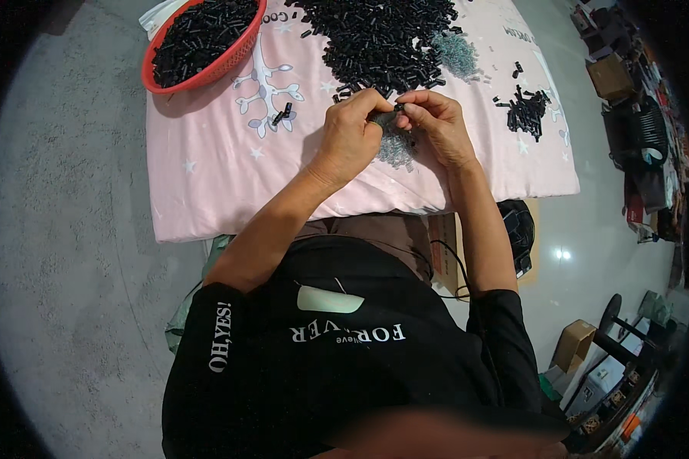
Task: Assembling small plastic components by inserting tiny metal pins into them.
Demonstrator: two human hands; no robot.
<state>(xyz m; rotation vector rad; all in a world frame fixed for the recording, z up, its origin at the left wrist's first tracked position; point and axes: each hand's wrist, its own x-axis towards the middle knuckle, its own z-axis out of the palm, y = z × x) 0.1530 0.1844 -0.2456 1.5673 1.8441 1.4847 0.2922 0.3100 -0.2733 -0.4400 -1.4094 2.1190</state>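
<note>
My left hand (350, 131) and my right hand (442, 126) meet at the near side of a large pile of small black tube-like pieces (386, 42). Between their fingertips is one small black piece (399, 108). The right thumb and forefinger pinch it. The left fingers are closed against its left side; whether they also hold a smaller part is hidden. Just below the hands lies a heap of tiny clear or silvery pieces (396, 149), too small to name. A second heap of the same bits (455, 55) touches the black pile's right side.
A red plastic basket (241, 57) full of black pieces stands at the far left of the table with a pink patterned cloth (214, 172). A smaller group of black pieces (527, 113) lies at the right. A few loose ones (282, 115) lie near the basket.
</note>
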